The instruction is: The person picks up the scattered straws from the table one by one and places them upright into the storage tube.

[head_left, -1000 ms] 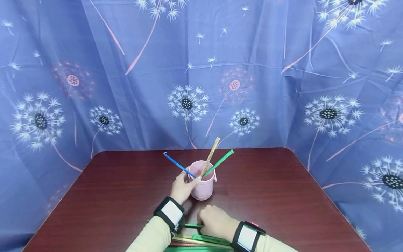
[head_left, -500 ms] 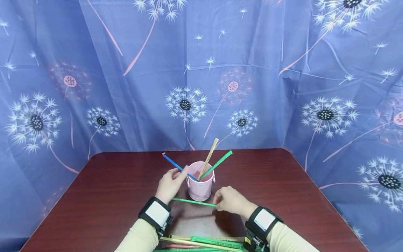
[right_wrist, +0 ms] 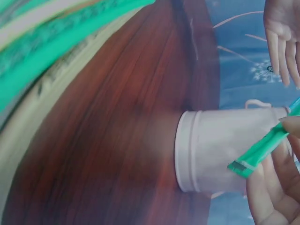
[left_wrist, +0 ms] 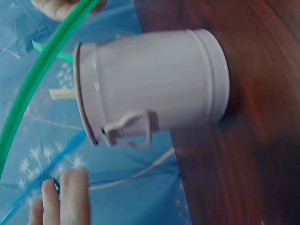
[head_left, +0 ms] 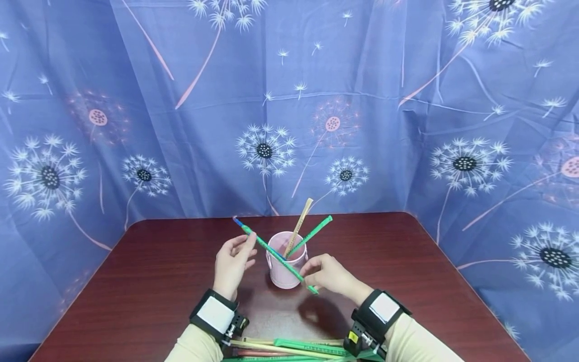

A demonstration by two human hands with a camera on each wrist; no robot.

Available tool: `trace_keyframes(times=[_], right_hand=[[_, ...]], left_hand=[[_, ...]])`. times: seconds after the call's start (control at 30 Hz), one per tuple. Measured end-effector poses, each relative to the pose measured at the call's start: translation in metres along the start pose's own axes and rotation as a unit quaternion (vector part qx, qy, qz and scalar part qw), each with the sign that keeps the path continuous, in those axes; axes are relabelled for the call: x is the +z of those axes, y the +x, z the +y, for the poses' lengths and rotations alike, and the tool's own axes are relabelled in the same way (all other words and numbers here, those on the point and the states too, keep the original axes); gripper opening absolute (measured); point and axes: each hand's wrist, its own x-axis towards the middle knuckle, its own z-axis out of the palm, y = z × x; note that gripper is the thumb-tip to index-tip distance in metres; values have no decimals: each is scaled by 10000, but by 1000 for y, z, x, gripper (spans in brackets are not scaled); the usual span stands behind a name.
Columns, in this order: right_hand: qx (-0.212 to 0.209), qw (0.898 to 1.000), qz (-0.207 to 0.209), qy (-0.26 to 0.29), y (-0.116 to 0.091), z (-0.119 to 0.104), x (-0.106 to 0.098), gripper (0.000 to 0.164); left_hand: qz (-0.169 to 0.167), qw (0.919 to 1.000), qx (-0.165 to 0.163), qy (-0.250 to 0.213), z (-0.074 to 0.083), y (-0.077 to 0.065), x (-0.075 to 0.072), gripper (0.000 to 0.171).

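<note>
My right hand pinches a long, thin green wrapped stick near its lower end; a flat sealed tip shows in the right wrist view. The stick slants up to the left across the front of a pale pink pail. Beside its upper end is my left hand, fingers extended; whether the thumb touches the stick, I cannot tell. Out of the pail lean a blue stick, a beige stick and another green stick. The blue one is mostly hidden behind the held stick.
Several more green, yellow and reddish sticks lie at the near edge of the dark red-brown wooden table. A blue curtain with dandelion prints hangs behind and at both sides. The pail has small side handles.
The right hand has lifted the green stick from the near pile and tilted it up in front of the pail. My left hand has let go of the pail and moved left.
</note>
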Motion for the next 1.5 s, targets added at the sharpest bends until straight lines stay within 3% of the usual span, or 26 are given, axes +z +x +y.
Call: trace_keyframes(times=[0.13, 0.23, 0.4, 0.7, 0.87, 0.97, 1.1, 1.17, 1.37, 1.5], right_hand=[[201, 9953, -170, 929, 1, -5, 5, 21], [270, 9911, -276, 1274, 0, -9, 8, 24], [260, 9892, -289, 1412, -1, -15, 11, 24], [180, 9877, -280, 1526, 1, -16, 13, 26], [-206, 9920, 42, 1243, 4, -14, 13, 29], [-384, 9916, 722, 999, 8, -10, 12, 28], [-346, 9808, 1843, 543, 13, -5, 13, 31], [-285, 9754, 2183, 127, 14, -1, 15, 39], [-181, 9738, 2196, -569, 17, 9, 23, 74], [-191, 9766, 2043, -644, 18, 8, 28, 87]], left_hand=[[-343, 9988, 27, -341, 0, -3, 8, 49], [-472, 9972, 85, -569, 1, -3, 13, 43], [-486, 9949, 206, -858, 1, -2, 19, 33], [-317, 9940, 405, -967, 7, -3, 22, 28], [-45, 9923, 609, -1081, 13, 0, 18, 26], [175, 9888, 796, -1253, 19, 5, 14, 24], [459, 9827, 1080, -1434, 28, 11, 8, 24], [596, 9797, 1170, -1516, 31, 13, 6, 23], [842, 9731, 1314, -1696, 36, 16, 3, 24], [845, 9761, 1332, -1497, 32, 15, 5, 28]])
